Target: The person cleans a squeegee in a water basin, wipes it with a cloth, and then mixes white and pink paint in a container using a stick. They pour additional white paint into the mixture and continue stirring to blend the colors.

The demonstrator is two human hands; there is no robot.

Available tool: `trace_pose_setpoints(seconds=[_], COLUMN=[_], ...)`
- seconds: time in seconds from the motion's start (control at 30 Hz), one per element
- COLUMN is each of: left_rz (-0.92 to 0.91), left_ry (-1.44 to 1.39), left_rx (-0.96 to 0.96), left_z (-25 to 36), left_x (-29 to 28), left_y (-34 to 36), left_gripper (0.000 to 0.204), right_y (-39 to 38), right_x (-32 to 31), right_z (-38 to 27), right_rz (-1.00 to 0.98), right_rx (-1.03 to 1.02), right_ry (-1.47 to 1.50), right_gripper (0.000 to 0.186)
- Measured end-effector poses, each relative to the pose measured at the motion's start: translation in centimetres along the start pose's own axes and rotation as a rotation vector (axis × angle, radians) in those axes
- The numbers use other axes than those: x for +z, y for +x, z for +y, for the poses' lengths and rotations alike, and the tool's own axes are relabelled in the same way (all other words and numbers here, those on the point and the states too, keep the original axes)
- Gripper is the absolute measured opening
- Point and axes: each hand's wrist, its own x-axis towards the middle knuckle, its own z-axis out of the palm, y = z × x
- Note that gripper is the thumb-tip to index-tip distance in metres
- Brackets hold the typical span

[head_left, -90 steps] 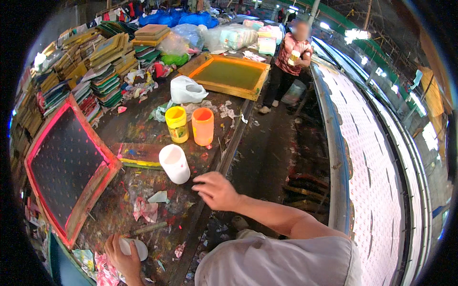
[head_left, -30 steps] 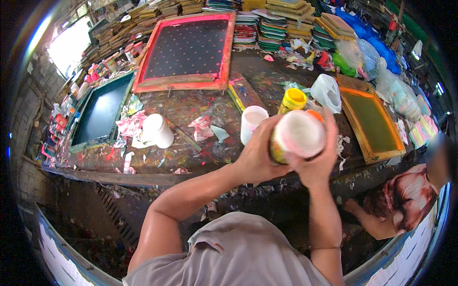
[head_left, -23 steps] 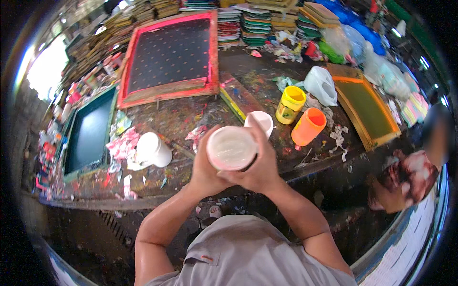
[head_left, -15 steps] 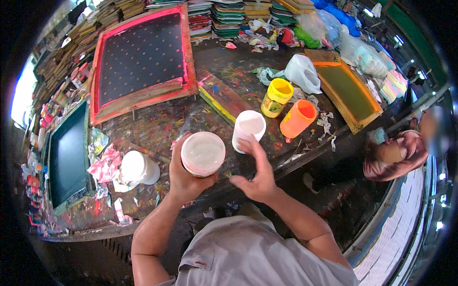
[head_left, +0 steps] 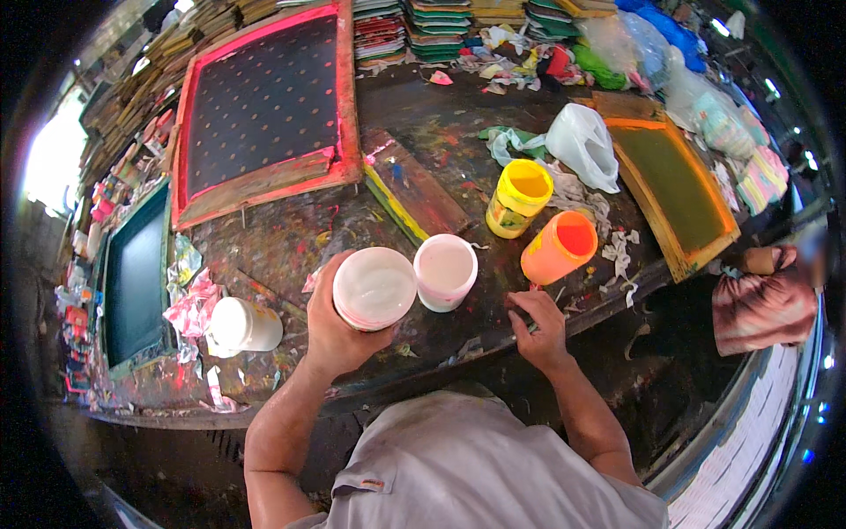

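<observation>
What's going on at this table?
A person's left hand holds a pale round container, seen just left of a white container that stands on the paint-stained table. The right hand is near the orange container; whether it holds anything is unclear. The yellow container stands beyond the orange one. Another person is off to the right.

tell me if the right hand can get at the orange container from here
Probably yes: the right hand is close to the near side of the orange container, with nothing visible standing between them, though it looks partly curled.
</observation>
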Motion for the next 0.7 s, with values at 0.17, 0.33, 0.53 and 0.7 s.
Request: trace_pose_setpoints(seconds=[0.17, 0.33, 0.53, 0.7], left_rz=[0.019, 0.036, 0.135, 0.108], left_ry=[0.128, 0.276, 0.229, 0.294], left_rx=[-0.019, -0.015, -0.032, 0.000], left_z=[1.1, 2.6, 3.9, 5.0], left_x=[1.6, 1.9, 2.5, 2.6], left_y=[0.6, 0.8, 0.9, 1.8], left_gripper=[0.111, 0.107, 0.096, 0.096], right_y=[1.7, 2.9, 2.8, 2.2], right_x=[-0.4, -0.7, -0.5, -0.2], right_z=[2.7, 3.9, 4.3, 5.1], right_rz=[-0.067, -0.105, -0.137, -0.123], right_rx=[-0.056, -0.121, -0.127, -0.115], right_ry=[0.120, 0.181, 0.245, 0.264], right_gripper=[0.033, 0.032, 0.034, 0.034])
